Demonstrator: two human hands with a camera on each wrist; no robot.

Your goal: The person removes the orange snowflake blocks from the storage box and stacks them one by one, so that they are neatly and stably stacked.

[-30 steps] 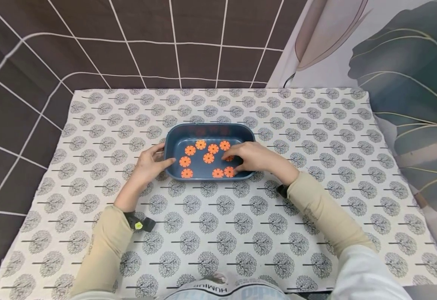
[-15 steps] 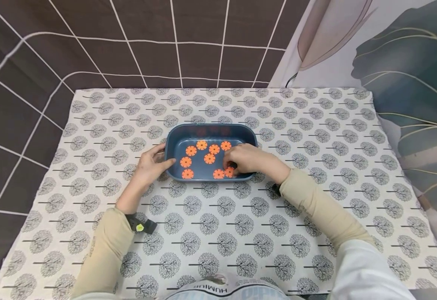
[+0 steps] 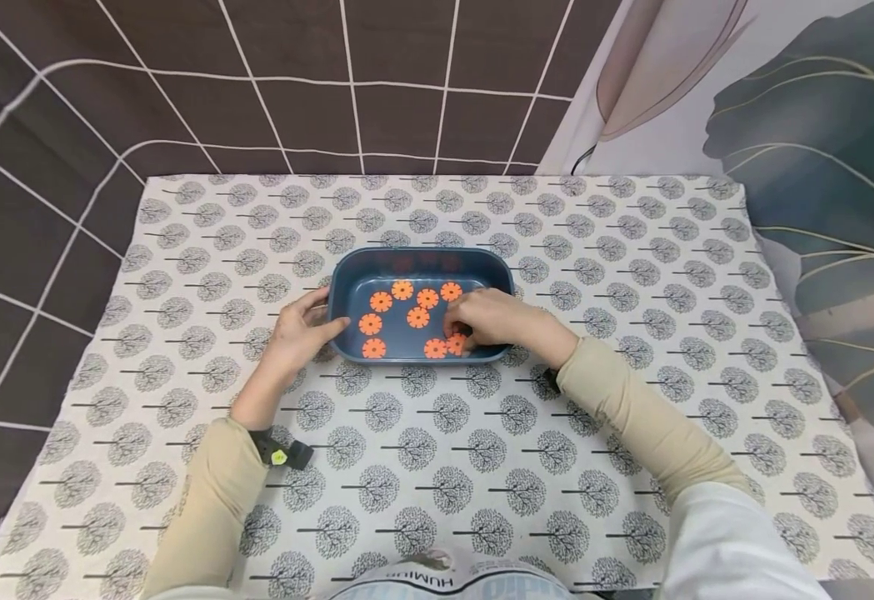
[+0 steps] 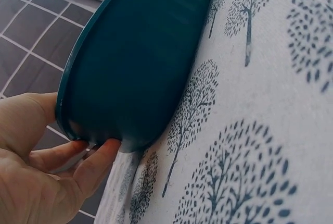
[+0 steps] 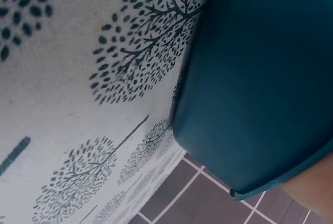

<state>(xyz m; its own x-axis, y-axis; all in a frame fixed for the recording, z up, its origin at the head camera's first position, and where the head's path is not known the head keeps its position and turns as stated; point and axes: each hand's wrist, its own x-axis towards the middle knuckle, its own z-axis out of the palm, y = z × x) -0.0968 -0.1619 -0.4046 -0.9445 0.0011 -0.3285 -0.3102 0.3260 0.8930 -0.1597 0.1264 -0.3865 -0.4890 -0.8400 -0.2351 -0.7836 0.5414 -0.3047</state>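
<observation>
A dark blue rectangular basin (image 3: 350, 279) stands on the patterned cloth. Orange notched building discs with centre holes lie spread inside it, such as one disc (image 3: 373, 348) in the near left corner. My left hand (image 3: 294, 335) grips the basin's left end, thumb over the rim and fingers against the outer wall; the left wrist view shows this wall (image 4: 130, 62). My right hand (image 3: 492, 317) reaches in over the right end, pinching an orange building disc (image 3: 455, 342) near the front wall. Its fingers partly cover that disc. In the right wrist view the basin wall (image 5: 255, 78) hides the fingers.
The table's white cloth (image 3: 414, 450) has a grey tree print. Behind it rises a dark wall covering (image 3: 399, 125) with white grid lines. At the right hangs a leaf-patterned curtain (image 3: 796, 125). Each wrist wears a black strap, the left strap (image 3: 297, 454) with a yellow mark.
My right hand's fingers have closed from a spread pose onto the disc near the front wall. Another disc under that hand is now hidden. My left hand and the basin stay put.
</observation>
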